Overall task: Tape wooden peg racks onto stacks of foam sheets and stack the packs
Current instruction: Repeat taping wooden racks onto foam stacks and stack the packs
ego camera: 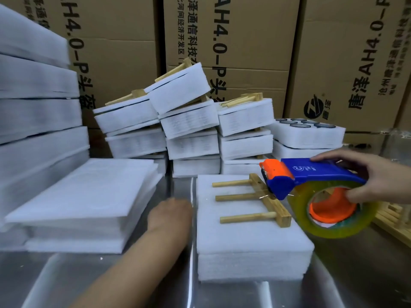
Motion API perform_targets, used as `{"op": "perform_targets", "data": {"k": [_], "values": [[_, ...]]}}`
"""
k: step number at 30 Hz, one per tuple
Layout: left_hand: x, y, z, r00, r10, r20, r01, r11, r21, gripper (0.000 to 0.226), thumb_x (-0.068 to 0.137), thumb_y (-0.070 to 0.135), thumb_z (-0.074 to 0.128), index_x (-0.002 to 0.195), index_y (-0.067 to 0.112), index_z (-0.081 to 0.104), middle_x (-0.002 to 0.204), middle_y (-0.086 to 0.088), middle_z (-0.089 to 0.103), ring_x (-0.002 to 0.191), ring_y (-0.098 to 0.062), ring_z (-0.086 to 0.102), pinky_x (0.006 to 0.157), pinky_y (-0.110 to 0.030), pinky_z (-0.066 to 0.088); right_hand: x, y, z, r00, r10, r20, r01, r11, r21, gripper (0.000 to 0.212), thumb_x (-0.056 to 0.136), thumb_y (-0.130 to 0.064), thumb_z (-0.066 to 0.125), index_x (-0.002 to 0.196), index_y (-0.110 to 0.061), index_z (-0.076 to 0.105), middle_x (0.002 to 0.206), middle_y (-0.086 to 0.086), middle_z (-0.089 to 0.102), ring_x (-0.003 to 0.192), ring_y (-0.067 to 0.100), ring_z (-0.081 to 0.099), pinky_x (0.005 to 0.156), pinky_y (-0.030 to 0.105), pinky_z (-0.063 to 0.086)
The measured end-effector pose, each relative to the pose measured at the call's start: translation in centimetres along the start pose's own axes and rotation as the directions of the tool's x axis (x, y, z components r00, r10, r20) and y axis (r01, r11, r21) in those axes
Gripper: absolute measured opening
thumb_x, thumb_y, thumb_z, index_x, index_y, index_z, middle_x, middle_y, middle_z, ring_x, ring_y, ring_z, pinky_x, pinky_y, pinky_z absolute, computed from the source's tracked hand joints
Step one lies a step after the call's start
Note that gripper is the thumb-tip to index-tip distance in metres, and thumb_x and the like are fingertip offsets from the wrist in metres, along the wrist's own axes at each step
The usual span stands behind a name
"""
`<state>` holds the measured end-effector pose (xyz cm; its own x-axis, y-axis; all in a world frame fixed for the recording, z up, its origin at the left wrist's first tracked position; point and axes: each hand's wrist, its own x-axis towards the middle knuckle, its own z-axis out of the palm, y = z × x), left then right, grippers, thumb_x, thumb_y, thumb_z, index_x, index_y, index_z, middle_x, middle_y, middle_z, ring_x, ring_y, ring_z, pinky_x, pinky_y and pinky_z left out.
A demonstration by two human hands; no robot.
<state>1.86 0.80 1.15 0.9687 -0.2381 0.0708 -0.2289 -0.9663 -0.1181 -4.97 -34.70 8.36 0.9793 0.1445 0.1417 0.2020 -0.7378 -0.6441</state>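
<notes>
Peg rack (277, 207) on foam (244, 243), right hand (378, 174) holding dispenser (311, 172), apparently touching rack

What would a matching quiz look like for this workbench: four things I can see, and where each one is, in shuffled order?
Things:
1. tape dispenser
2. wooden peg rack
3. finished packs
4. left hand

Places:
A. piled in front of the cardboard boxes
B. gripped by the right hand
C. at the left edge of the near foam stack
D. lying on top of the near foam stack

Pairs: 1-B, 2-D, 3-A, 4-C
</notes>
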Motion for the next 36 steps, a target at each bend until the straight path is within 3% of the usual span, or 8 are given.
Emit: {"op": "perform_targets", "data": {"k": [5, 11, 17, 23, 28, 31, 34, 36], "values": [[1.0, 0.4, 0.5, 0.993, 0.018, 0.12, 0.004, 0.983, -0.183, 0.024, 0.094, 0.012, 0.041, 0.111, 0.006, 0.057, 0.121, -0.009, 0.056, 0.11, -0.025, 0.054, 0.084, -0.031, 0.043, -0.3, 2.2, 1.1, 0.998, -0.031, -0.049, 0.033, 0.998, 0.045, 0.088, 0.045, -0.028, 0.079, 0.126, -0.05, 0.051, 0.107, -0.02, 0.063, 0.095, 0.014, 0.069, 0.063, 0.029, 0.059], [0.9, 0.7, 1.7, 0.997, -0.05, -0.057, 0.043, 0.992, -0.122, 0.036, 0.093, 0.023, 0.049, 0.124, 0.013, 0.034, 0.128, -0.007, 0.042, 0.12, -0.024, 0.042, 0.08, -0.031, 0.039, -0.5, 4.3, 2.2, 0.995, -0.024, -0.092, 0.037, 0.989, 0.142, 0.088, 0.049, -0.023, 0.081, 0.129, -0.044, 0.051, 0.109, -0.016, 0.064, 0.098, 0.02, 0.069, 0.066, 0.033, 0.059], [0.7, 0.5, 2.1, 0.988, -0.008, -0.156, -0.002, 0.998, -0.065, 0.037, 0.09, 0.025, 0.052, 0.121, 0.018, 0.033, 0.124, -0.004, 0.041, 0.116, -0.023, 0.042, 0.08, -0.028, 0.035, -0.7, 5.1, 2.7, 0.995, -0.022, -0.093, 0.044, 0.968, 0.247, 0.088, 0.071, 0.018, 0.067, 0.128, -0.048, 0.052, 0.111, -0.009, 0.067, 0.101, 0.022, 0.068, 0.069, 0.031, 0.058], [1.0, -1.0, 2.0, 0.995, 0.035, -0.094, -0.048, 0.989, -0.139, 0.05, 0.092, 0.022, 0.052, 0.135, 0.017, 0.028, 0.129, -0.006, 0.039, 0.121, -0.025, 0.04, 0.093, -0.032, 0.04, -1.5, 4.9, 4.4, 0.991, -0.011, -0.132, 0.053, 0.945, 0.322, 0.091, 0.072, 0.014, 0.068, 0.122, -0.059, 0.051, 0.117, -0.033, 0.058, 0.099, 0.004, 0.066, 0.066, 0.021, 0.056], [2.6, -2.6, -0.8, 0.998, -0.006, -0.068, -0.009, 0.974, -0.226, 0.058, 0.092, 0.003, 0.044, 0.144, 0.013, 0.022, 0.131, -0.014, 0.047, 0.115, -0.028, 0.052, 0.085, -0.028, 0.041, -1.9, 4.3, 4.9, 0.989, -0.002, -0.148, 0.053, 0.939, 0.34, 0.091, 0.073, 0.014, 0.066, 0.121, -0.061, 0.051, 0.116, -0.03, 0.06, 0.097, 0.01, 0.068, 0.065, 0.023, 0.057], [3.7, -3.2, -2.8, 0.993, -0.054, -0.104, 0.026, 0.968, -0.251, 0.062, 0.093, 0.007, 0.045, 0.148, 0.015, 0.018, 0.132, -0.014, 0.047, 0.116, -0.029, 0.051, 0.085, -0.03, 0.041, -2.2, 4.0, 4.8, 0.99, 0.03, -0.139, 0.019, 0.942, 0.335, 0.091, 0.074, 0.013, 0.067, 0.123, -0.061, 0.049, 0.116, -0.024, 0.062, 0.098, 0.014, 0.068, 0.067, 0.027, 0.058], [3.4, -3.3, -3.3, 0.993, -0.094, -0.066, 0.077, 0.971, -0.228, 0.052, 0.094, 0.014, 0.046, 0.143, 0.014, 0.029, 0.134, -0.012, 0.048, 0.119, -0.027, 0.05, 0.088, -0.029, 0.04, -2.3, 3.5, 4.9, 0.99, 0.03, -0.141, 0.015, 0.95, 0.311, 0.092, 0.073, 0.011, 0.068, 0.124, -0.062, 0.047, 0.118, -0.027, 0.059, 0.098, 0.012, 0.068, 0.068, 0.028, 0.058], [3.0, -3.4, -3.3, 0.981, -0.112, -0.155, 0.057, 0.945, -0.322, 0.046, 0.094, 0.013, 0.045, 0.139, 0.012, 0.035, 0.133, -0.013, 0.051, 0.118, -0.028, 0.05, 0.09, -0.029, 0.04, -2.4, 3.5, 4.9, 0.99, 0.029, -0.139, 0.015, 0.952, 0.304, 0.092, 0.073, 0.01, 0.068, 0.125, -0.062, 0.046, 0.119, -0.029, 0.057, 0.099, 0.011, 0.067, 0.069, 0.03, 0.058]]}}
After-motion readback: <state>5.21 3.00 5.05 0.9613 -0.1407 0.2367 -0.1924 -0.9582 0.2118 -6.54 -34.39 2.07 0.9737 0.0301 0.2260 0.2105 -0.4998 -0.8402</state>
